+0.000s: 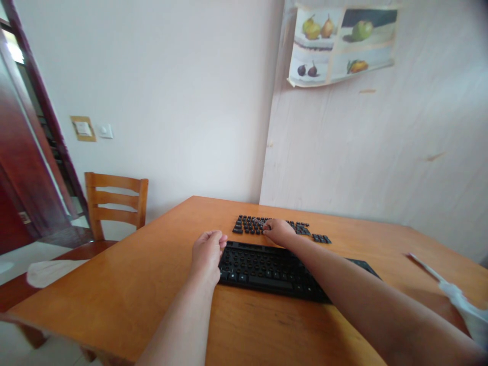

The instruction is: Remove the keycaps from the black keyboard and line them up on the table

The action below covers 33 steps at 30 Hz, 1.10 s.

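Observation:
A black keyboard (270, 281) lies on the wooden table, with many key positions bare and a few keys and the space bar along its front row. Behind it, loose black keycaps (248, 226) are laid out in rows. My left hand (206, 251) is closed at the keyboard's left end, against its edge; whatever its fingers hold is hidden. Reaching across the keyboard, my right hand (280, 232) is closed on a thin metal tool (257, 221) over the keycaps. The tool's exact kind is too small to make out.
A wooden table (152, 274) meets the wall at the back. On its right lies a thin stick-like item with white wrapping (453, 290). A wooden chair (118, 203) stands to the left, and a fruit picture sheet (331, 51) hangs on the wall.

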{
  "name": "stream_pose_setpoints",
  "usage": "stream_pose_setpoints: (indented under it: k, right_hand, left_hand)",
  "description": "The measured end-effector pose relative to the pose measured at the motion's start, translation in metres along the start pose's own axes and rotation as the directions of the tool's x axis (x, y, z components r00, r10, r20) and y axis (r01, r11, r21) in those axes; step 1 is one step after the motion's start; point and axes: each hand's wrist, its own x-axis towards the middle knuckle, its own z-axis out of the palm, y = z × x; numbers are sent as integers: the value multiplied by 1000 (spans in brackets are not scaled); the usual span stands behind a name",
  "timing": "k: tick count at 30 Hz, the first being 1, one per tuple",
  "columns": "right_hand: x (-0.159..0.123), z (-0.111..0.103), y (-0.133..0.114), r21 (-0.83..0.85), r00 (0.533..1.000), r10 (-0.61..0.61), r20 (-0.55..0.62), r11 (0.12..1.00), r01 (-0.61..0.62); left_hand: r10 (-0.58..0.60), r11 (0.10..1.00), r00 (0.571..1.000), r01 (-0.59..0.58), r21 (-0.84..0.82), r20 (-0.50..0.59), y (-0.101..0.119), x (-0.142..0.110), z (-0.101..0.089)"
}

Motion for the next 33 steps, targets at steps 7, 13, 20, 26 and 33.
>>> stream_pose_setpoints:
  k: [7, 13, 20, 26, 33]
  right_hand:
    - [1, 1, -1, -24, 1000, 0, 11, 1000, 0]
    - [1, -1, -2, -34, 1000, 4, 27, 999, -3]
    - [-3, -4, -5, -3, 1000, 1, 18, 1000, -1]
    - [-6, -19, -8, 67, 996, 23, -82, 998, -17]
    - [-26, -56, -8, 216, 984, 14, -176, 976, 25]
  left_hand:
    - [-8, 1000, 1000, 8, 1, 6, 0, 1, 1]
    - [-5, 1000, 1000, 5, -16, 8, 2, -1, 1]
    - [-5, 1000, 1000, 6, -23, 13, 0, 0, 1]
    - [15, 1000, 1000, -15, 0, 9, 1, -1, 0]
    - [90, 995, 996, -90, 39, 6, 1, -4, 2]
